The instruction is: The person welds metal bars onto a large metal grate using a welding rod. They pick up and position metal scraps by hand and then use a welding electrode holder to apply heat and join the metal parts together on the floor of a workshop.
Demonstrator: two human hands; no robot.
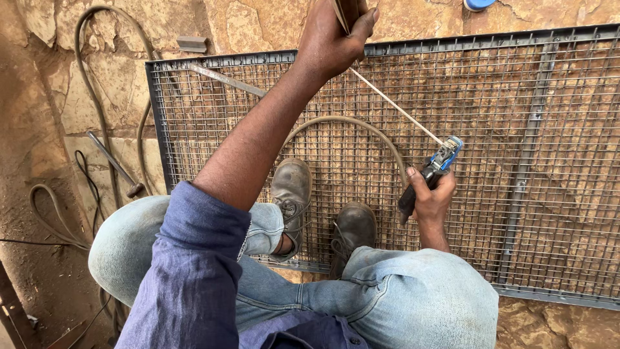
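The person is crouching over a metal mesh panel (529,84) that is lying flat on the stone floor (271,26), with both boots (292,194) planted on the mesh near its near edge. The left arm is stretching straight out and away from the body, sleeve pushed back, and the left hand (332,35) is reaching to the panel's far edge, where its fingers are curling tight around a thin dark-edged flat thing (349,10) that is running out of the top of the view; what it is cannot be told. The right arm is staying low, bent beside the right knee, and the right hand (431,197) is clenching the dark handle of a blue-headed welding electrode holder (439,161) just above the mesh, roughly at the panel's middle. The holder's clamp is gripping a thin welding rod (397,106), which is slanting up and leftward over the mesh toward the left hand and passing just under it near the far edge. So the rod is spanning the gap between the two hands, which are well apart. A tan cable (349,123) is arching over the mesh from the holder toward the boots. A hammer (116,165) is lying on the floor beyond the panel's left edge.
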